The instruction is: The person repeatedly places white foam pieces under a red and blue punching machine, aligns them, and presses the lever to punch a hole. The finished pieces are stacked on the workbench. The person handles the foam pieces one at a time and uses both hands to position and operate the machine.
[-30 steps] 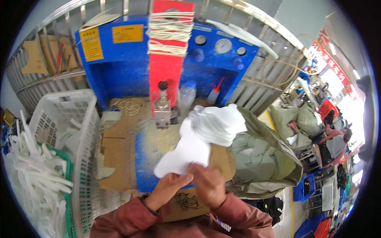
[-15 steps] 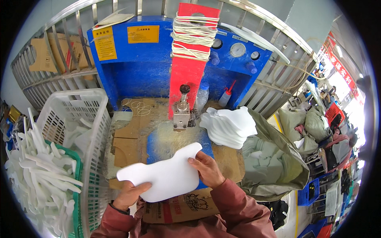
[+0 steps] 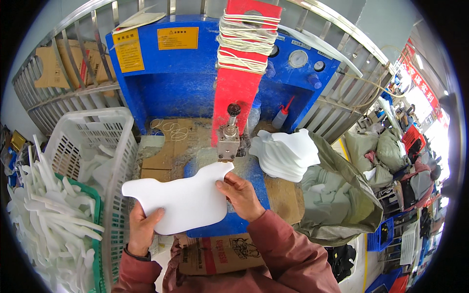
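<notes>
A white, foam-like cut-out sheet with two pointed upper corners and a rounded lower edge is held level between both hands. My left hand grips its lower left side, thumb on top. My right hand pinches the right side near the upper corner. That corner lies just under the metal head of a machine with a red arm; whether they touch, I cannot tell. Below the sheet is a blue work plate. To the right rests a stack of similar white sheets.
Left stand a white plastic basket and a green-rimmed basket heaped with white strips. An olive sack of white pieces sits at right. The blue machine housing rises behind, with a red-tipped bottle.
Both hands have carried the white sheet left and slightly up, bringing its right corner under the metal head. The view has shifted slightly. Both grips stay on the sheet.
</notes>
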Action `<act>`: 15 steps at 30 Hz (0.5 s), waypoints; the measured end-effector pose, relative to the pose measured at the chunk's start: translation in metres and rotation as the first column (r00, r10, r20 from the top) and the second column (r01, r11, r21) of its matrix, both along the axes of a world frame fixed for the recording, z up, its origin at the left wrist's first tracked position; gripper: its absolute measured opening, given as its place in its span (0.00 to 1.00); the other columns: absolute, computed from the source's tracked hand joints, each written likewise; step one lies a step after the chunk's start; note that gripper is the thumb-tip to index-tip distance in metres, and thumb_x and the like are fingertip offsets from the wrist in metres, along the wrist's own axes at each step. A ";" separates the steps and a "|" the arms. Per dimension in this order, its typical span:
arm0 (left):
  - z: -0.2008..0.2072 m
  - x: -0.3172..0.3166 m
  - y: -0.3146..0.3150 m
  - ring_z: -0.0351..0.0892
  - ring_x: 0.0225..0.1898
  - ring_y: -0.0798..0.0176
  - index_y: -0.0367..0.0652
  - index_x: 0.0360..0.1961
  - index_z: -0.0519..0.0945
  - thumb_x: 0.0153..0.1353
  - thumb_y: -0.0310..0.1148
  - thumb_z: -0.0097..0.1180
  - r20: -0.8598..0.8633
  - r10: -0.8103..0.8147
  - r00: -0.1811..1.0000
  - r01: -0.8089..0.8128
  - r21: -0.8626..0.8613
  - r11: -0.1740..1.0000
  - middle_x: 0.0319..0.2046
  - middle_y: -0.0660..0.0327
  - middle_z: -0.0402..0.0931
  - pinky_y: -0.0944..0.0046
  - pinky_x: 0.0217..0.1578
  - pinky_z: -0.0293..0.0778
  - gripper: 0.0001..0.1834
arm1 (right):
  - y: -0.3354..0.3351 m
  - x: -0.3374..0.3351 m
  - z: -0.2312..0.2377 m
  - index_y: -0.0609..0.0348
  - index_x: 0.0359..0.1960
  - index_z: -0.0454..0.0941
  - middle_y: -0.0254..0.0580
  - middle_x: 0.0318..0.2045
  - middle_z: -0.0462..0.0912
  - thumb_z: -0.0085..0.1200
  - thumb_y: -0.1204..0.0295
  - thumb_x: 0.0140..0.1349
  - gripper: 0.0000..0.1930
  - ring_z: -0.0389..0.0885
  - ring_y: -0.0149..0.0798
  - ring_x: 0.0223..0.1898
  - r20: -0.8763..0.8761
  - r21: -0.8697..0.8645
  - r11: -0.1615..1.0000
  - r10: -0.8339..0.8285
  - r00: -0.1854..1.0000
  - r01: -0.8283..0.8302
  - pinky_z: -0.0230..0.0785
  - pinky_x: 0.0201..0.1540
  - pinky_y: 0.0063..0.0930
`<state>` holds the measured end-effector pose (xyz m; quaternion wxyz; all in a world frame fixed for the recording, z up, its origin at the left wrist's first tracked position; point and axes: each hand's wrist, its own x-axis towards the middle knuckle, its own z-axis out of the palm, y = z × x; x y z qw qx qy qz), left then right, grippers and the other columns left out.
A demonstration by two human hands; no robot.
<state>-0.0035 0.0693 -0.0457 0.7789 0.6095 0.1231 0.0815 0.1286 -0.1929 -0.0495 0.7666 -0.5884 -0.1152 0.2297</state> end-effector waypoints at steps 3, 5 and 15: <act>0.003 0.007 -0.003 0.82 0.55 0.63 0.36 0.68 0.73 0.67 0.25 0.63 -0.012 -0.022 1.000 0.022 0.031 0.999 0.56 0.59 0.82 0.60 0.58 0.76 0.28 | -0.003 -0.002 0.003 0.60 0.55 0.81 0.22 0.39 0.79 0.57 0.68 0.78 0.12 0.69 0.18 0.37 0.009 0.039 0.998 -0.059 0.998 0.059 0.64 0.40 0.19; 0.005 0.013 -0.006 0.81 0.51 0.67 0.34 0.66 0.74 0.68 0.24 0.61 0.012 -0.046 0.999 0.045 0.034 0.998 0.54 0.60 0.82 0.64 0.54 0.76 0.26 | -0.009 0.001 0.004 0.63 0.60 0.80 0.27 0.46 0.83 0.56 0.71 0.77 0.14 0.75 0.20 0.44 0.003 0.045 0.997 -0.065 0.998 0.065 0.70 0.47 0.21; 0.011 0.044 -0.016 0.81 0.55 0.66 0.35 0.69 0.73 0.69 0.24 0.60 -0.006 -0.142 0.990 0.142 0.062 0.988 0.57 0.60 0.82 0.61 0.59 0.75 0.27 | -0.034 0.019 0.004 0.62 0.58 0.81 0.24 0.42 0.83 0.58 0.71 0.77 0.13 0.73 0.18 0.39 0.069 -0.043 0.988 -0.143 0.987 0.146 0.66 0.42 0.18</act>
